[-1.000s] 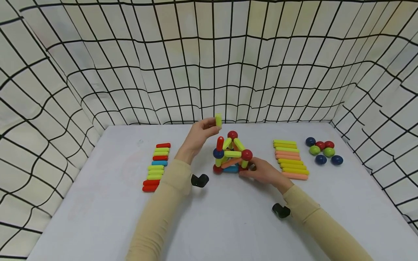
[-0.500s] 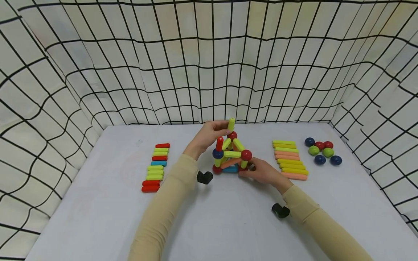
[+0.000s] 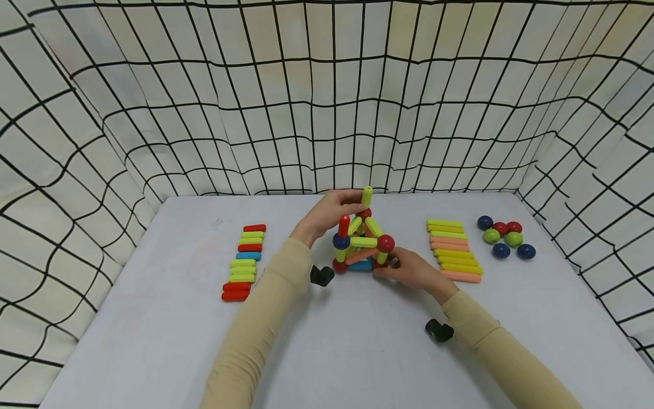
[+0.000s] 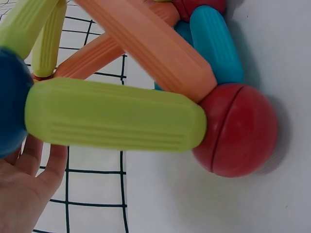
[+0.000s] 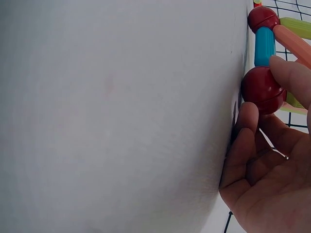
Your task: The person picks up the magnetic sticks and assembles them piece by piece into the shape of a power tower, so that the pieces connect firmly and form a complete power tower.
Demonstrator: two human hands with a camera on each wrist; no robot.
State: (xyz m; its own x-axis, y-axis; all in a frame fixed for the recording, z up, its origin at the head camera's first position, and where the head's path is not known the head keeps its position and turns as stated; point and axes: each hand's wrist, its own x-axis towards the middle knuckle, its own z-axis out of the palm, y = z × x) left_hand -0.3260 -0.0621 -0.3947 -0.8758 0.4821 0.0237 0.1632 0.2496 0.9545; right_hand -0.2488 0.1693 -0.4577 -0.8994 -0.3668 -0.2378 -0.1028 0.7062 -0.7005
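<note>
pinched between the thumb and fingers of the left hand (image 3: pixel 332 211), a yellow-green stick (image 3: pixel 367 196) stands nearly upright above the top red ball (image 3: pixel 363 213) of a stick-and-ball frame (image 3: pixel 364 242); its lower end looks to meet that ball, though the fingertips make the join hard to judge. the right hand (image 3: pixel 409 270) grips the lower right red ball (image 5: pixel 264 91) at the frame's foot, thumb on one side, fingertips on the other. the frame rests on the white table (image 3: pixel 388 363) between the two hands, with a blue stick (image 3: pixel 360 265) low down, an orange stick (image 3: pixel 361 255) slanting over it, and a dark blue ball (image 3: pixel 341 241) on its left bearing a red stick (image 3: pixel 344 225) that points up. black netting (image 3: pixel 334 105) over pale walls closes in the back and sides of the table. inside this enclosure, a column of red, green and blue sticks (image 3: pixel 243 263) lies to the left, a column of yellow, green and orange sticks (image 3: pixel 449 247) to the right, and just beyond that a cluster of blue, red and green balls (image 3: pixel 514 239). the left forearm, in a beige sleeve (image 3: pixel 260 318), reaches forward and inward, its hand raised off the table; the right forearm slants in from the near right, its hand low beside the frame. a dark wrist device (image 3: pixel 322 276) shows near the left cuff.
</note>
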